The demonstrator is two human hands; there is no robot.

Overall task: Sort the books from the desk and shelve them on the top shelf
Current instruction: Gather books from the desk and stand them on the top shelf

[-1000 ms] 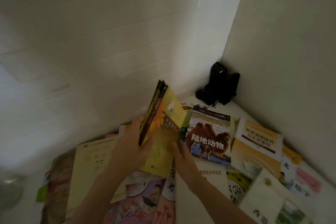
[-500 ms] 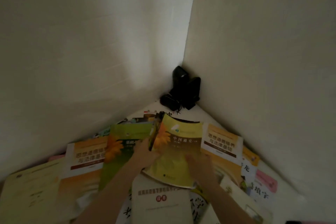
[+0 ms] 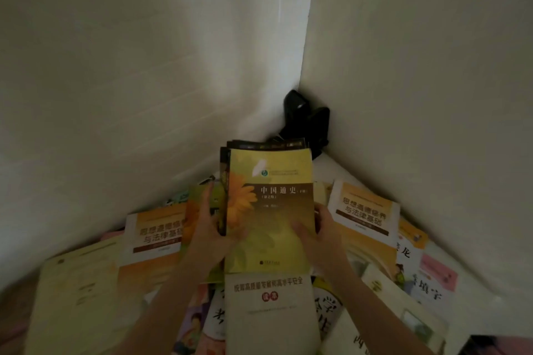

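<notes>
Paper covers, glossy and overlapping, carpet the desk (image 3: pixel 476 291) under 2 bare hands. Nearest the camera lies a pale grey-white book (image 3: pixel 269 314) with a red seal, flat, its top edge tucked beneath the yellow book (image 3: pixel 269 210) held above it. Cartoon-printed children's books (image 3: pixel 199 323) peek out at lower left; a cream booklet (image 3: pixel 78 291) spreads beside them.

Left hand (image 3: pixel 209 232) curls its fingers around the spine side of a small stack, thumb on the front cover; right hand (image 3: pixel 320 236) clasps the opposite edge, fingers spread over the lower cover. The yellow book, marked with an orange flower and the title 中国通史, fronts the stack, tilted up off the desk, with darker books (image 3: pixel 268 145) showing behind its top edge.

2 matching orange-and-white textbooks flank it: one at left (image 3: pixel 153 233), partly hidden by the left wrist, another at right (image 3: pixel 366 216). A pink-and-white book (image 3: pixel 432 282) lies further right.

Beyond, a black object (image 3: pixel 305 121), shape unclear, sits in the corner where 2 plain white walls (image 3: pixel 144 66) meet.
</notes>
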